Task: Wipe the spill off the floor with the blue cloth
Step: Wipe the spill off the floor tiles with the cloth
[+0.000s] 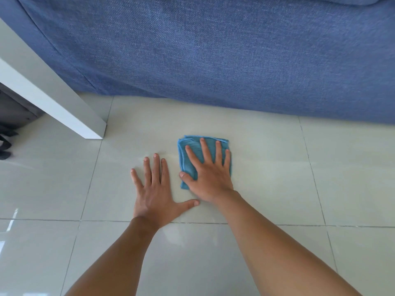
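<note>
The blue cloth [193, 155], folded, is pressed flat on the tiled floor [277, 178] under the spread right hand [208, 174], near the blue sofa [213, 50]. The left hand [155, 193] is laid flat, fingers apart, on bare tile just beside it.

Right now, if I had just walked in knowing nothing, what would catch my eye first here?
First, the two bare hands spread flat on the pale tiled floor at the centre: the right hand presses on a folded blue cloth, while the left hand rests on bare tile beside it. Behind them, a big blue fabric sofa fills the upper half, with a white table leg slanting down at the left.
</note>
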`<state>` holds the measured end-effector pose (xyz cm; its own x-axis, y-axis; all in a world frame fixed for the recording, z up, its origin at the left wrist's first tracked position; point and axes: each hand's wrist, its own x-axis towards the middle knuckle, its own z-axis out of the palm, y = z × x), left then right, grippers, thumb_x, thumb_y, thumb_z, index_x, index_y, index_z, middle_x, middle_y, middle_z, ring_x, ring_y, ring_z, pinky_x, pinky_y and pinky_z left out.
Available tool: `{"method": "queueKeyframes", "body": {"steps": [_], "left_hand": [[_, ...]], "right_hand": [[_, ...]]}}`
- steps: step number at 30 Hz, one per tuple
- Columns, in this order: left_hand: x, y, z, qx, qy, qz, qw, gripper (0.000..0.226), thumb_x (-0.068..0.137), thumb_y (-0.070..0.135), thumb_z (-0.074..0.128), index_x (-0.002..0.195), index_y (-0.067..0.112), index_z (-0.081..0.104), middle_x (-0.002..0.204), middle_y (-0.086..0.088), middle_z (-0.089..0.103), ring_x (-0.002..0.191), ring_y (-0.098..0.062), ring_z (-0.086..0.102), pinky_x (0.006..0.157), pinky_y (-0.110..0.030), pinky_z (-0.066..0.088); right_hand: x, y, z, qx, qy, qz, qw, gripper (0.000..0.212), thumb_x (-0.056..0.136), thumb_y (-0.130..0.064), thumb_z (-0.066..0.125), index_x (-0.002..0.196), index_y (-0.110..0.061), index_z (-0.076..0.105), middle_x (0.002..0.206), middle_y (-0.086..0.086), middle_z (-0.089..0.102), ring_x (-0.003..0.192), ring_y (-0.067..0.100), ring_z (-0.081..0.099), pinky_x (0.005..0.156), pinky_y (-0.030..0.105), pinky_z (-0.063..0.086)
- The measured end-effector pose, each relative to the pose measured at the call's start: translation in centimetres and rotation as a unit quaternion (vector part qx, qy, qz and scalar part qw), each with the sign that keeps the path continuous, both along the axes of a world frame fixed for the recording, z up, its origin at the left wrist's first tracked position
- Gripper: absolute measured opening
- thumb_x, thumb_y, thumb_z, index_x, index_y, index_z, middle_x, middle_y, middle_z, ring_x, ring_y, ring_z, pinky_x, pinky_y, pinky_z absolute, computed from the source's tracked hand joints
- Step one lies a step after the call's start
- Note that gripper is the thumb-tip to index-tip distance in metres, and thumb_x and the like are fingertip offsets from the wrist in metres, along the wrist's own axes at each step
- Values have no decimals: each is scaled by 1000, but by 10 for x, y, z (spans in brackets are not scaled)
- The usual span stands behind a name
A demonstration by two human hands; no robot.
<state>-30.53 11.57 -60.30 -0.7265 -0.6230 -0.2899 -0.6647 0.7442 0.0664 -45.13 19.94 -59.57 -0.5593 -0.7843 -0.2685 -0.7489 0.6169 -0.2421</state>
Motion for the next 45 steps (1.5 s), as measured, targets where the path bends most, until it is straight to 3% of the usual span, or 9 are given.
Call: {"method": "queueKeyframes", "body": {"steps": [3,12,18,24,30,33,37,40,45], "left_hand": [[0,1,1,5,-10,0,1000,150,54,107,21,159,1,6,168,-16,-7,155,-37,-13,119,-68,1],[-1,-1,2,0,-3,4,1000,148,55,107,20,159,2,4,168,-15,-10,154,-37,-14,119,-68,-2],[0,-2,1,2,-2,7,1000,150,53,107,23,159,2,4,168,-16,-9,154,-37,-15,119,-67,-3],[2,-4,0,6,-8,8,1000,149,55,107,22,159,3,4,168,-15,-9,154,-36,-17,119,-67,-2],[3,-3,0,0,8,20,1000,147,55,106,23,159,5,2,169,-12,-11,154,-34,-16,120,-66,-3],[1,-1,0,-5,26,20,999,143,57,104,25,158,6,3,169,-12,-9,155,-34,-15,120,-65,-3],[-2,-2,-1,-2,107,50,993,112,73,91,33,154,13,26,167,-10,14,155,-32,5,121,-63,5],[-18,-9,6,-18,183,78,980,76,82,77,40,133,22,54,143,-6,49,137,-32,39,112,-57,26],[-60,-17,25,11,149,42,988,52,93,55,51,134,23,53,133,-4,53,124,-31,48,99,-48,38]], "right_hand": [[-10,27,-1,-8,8,46,999,79,87,-78,33,157,-51,8,172,-10,-5,156,31,-17,123,56,-11],[-97,38,1,53,7,-191,980,84,86,-82,27,159,-47,5,171,-7,-13,155,35,-17,122,57,-13],[-66,-26,2,43,-14,-56,997,81,89,-78,29,158,-48,0,170,-5,-21,153,39,-23,120,61,-16],[-12,-13,-7,-3,21,68,997,79,90,-76,26,159,-45,6,172,-5,-8,155,36,-17,122,59,-12],[-32,36,0,15,-20,17,1000,75,92,-75,27,158,-50,1,170,-15,-12,155,25,-22,123,53,-14],[-44,39,8,-38,-72,-7,997,64,95,-64,42,156,-48,26,170,-14,8,157,24,-7,125,47,-6],[-59,39,19,-202,-74,-102,971,39,99,-22,55,136,-28,63,142,-6,55,137,22,39,115,39,27],[-68,44,22,-142,-52,-119,981,51,94,-10,54,142,-25,55,147,-4,47,134,25,36,108,38,31],[-74,46,23,-79,-59,-125,987,65,94,-14,53,154,-31,38,154,-3,39,132,29,35,110,40,31]]}}
